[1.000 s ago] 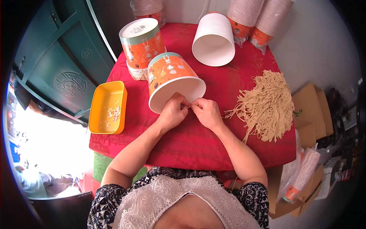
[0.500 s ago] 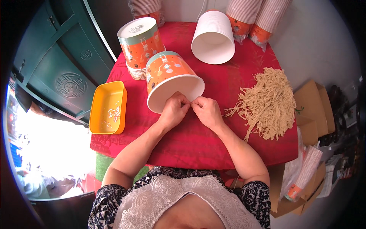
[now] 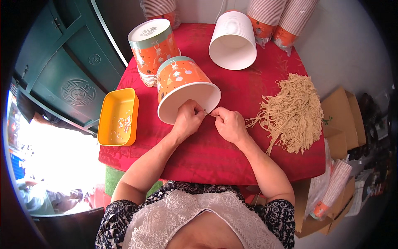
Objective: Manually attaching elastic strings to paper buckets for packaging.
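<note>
In the head view, the orange bucket (image 3: 182,76), with its pale green band, lies tipped on the red-covered worktop (image 3: 190,159), its white mouth turned toward the person. Just in front of this bucket's mouth, by the right part of its lower rim, the left hand (image 3: 186,121) and right hand (image 3: 229,125) almost meet. The fingers of each are pressed together, pinching a thin strand (image 3: 210,113) that spans the small gap between them; whether the left hand touches the bucket's rim, I cannot tell.

Just behind and left of the bucket, an upside-down bucket stack (image 3: 151,52) stands upright. Farther left and nearer the person than the bucket is a yellow tray (image 3: 118,116) holding small pale and reddish bits (image 3: 123,123). Behind and right of the bucket, a white nested stack (image 3: 233,45) lies with its mouth facing the person. Well to the bucket's right is a loose heap of tan cords (image 3: 292,114).
</note>
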`<state>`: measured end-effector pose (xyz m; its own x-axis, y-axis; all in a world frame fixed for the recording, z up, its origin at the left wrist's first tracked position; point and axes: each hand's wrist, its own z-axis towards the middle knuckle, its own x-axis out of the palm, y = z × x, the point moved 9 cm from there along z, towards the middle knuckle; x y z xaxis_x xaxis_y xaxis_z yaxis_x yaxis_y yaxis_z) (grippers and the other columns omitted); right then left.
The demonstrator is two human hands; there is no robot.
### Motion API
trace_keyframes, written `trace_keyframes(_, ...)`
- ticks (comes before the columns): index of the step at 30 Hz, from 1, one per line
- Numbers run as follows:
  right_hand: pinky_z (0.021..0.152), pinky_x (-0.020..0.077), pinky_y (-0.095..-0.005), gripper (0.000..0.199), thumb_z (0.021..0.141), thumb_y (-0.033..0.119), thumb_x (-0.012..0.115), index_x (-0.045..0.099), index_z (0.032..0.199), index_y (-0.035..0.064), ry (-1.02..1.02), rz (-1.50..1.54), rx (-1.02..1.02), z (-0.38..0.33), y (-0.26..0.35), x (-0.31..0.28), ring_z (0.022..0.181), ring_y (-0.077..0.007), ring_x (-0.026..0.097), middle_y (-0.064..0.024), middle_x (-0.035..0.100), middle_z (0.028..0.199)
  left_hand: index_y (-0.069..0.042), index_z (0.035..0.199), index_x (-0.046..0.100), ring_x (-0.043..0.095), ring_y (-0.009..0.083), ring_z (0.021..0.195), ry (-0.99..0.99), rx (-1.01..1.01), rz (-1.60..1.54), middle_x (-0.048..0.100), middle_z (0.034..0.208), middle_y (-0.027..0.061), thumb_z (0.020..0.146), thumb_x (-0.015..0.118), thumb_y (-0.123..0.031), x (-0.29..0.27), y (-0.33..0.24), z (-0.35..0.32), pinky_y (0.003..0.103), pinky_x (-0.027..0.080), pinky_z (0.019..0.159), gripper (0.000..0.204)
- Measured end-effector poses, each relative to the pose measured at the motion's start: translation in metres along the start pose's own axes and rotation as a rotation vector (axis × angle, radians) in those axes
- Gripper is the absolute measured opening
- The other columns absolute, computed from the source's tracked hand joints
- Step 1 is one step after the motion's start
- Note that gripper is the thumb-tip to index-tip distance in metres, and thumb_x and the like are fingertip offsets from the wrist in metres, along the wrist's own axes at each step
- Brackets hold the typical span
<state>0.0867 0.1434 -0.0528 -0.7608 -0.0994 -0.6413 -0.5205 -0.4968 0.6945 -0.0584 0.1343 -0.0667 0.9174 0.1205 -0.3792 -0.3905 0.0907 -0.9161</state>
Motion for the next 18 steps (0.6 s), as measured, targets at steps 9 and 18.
trace_keyframes(9, 0.064, 0.0538, -0.045, 0.016, 0.084, 0.003, 0.052, 0.066, 0.092, 0.004, 0.067, -0.068, -0.017, -0.0013, 0.0016, 0.0053, 0.072, -0.0348, 0.068, -0.0161, 0.069, 0.079, 0.004, 0.069, 0.053, 0.055, 0.0206, 0.042, -0.052, -0.056, 0.007, 0.055, 0.058, 0.0121, 0.08, 0.058, 0.001, 0.0012, 0.0023, 0.0003, 0.033, 0.043, 0.034, 0.012)
trace_keyframes(18, 0.067, 0.0535, -0.0485, 0.015, 0.082, 0.008, 0.054, 0.066, 0.088, 0.0024, 0.065, -0.086, -0.031, 0.0033, -0.0019, 0.0034, 0.074, -0.0383, 0.067, -0.0193, 0.068, 0.077, 0.004, 0.068, 0.054, 0.055, 0.0229, 0.039, -0.09, -0.01, 0.101, 0.056, 0.058, 0.0145, 0.078, 0.06, 0.001, 0.0023, -0.0065, 0.0046, 0.035, 0.041, 0.031, 0.012)
